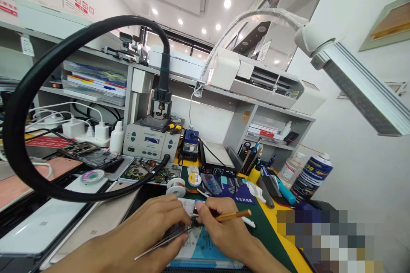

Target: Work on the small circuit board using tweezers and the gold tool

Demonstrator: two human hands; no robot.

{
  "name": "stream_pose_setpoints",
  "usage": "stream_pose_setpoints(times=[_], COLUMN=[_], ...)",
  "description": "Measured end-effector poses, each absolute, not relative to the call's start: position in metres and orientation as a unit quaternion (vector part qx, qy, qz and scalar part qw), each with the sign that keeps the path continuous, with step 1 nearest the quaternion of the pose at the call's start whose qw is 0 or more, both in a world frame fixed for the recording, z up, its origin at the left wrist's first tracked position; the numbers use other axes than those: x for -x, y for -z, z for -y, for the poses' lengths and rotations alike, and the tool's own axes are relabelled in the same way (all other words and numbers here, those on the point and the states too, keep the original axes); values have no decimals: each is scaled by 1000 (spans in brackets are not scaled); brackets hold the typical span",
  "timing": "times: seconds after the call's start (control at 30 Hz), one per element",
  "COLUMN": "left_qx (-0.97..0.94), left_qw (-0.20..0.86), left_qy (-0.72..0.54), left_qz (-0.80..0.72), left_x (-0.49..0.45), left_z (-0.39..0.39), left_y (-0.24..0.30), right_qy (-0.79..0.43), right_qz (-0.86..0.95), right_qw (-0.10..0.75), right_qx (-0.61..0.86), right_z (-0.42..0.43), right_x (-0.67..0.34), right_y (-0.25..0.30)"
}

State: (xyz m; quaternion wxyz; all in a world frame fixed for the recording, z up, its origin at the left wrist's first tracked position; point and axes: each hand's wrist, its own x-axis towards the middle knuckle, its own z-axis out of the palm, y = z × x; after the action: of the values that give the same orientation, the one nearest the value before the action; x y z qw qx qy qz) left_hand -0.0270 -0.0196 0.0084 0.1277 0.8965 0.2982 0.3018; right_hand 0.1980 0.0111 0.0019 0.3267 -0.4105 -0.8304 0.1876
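My left hand (156,222) is closed, with a pair of thin metal tweezers (153,247) between the fingers; one end sticks out toward the lower left. Close beside it, my right hand (226,224) is closed around a slim tool with a golden handle (235,215), whose working end is hidden by the fingers. Both sets of fingertips meet at a small dark part (194,221), too covered to name. Beneath the hands lies a white and blue work pad (205,245) on a green mat (269,239).
Solder spools (176,188) and a tray of circuit boards (150,170) are behind my hands. Several phones (41,217) lie at left under the looped black hose (19,136) of a hot air station (150,140). A spray can (312,175) stands at right, below a lamp (361,85).
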Motion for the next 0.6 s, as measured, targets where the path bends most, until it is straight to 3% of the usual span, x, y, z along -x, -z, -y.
stream_pose_setpoints(times=[0.6], left_qx=[-885], left_qw=[176], left_qy=[-284], left_qz=[-325], left_x=[30], left_z=[18], left_y=[-5], right_qy=[-204], right_qz=[832], right_qw=[310], right_qx=[413], right_z=[-11], right_x=[-199], right_y=[-2])
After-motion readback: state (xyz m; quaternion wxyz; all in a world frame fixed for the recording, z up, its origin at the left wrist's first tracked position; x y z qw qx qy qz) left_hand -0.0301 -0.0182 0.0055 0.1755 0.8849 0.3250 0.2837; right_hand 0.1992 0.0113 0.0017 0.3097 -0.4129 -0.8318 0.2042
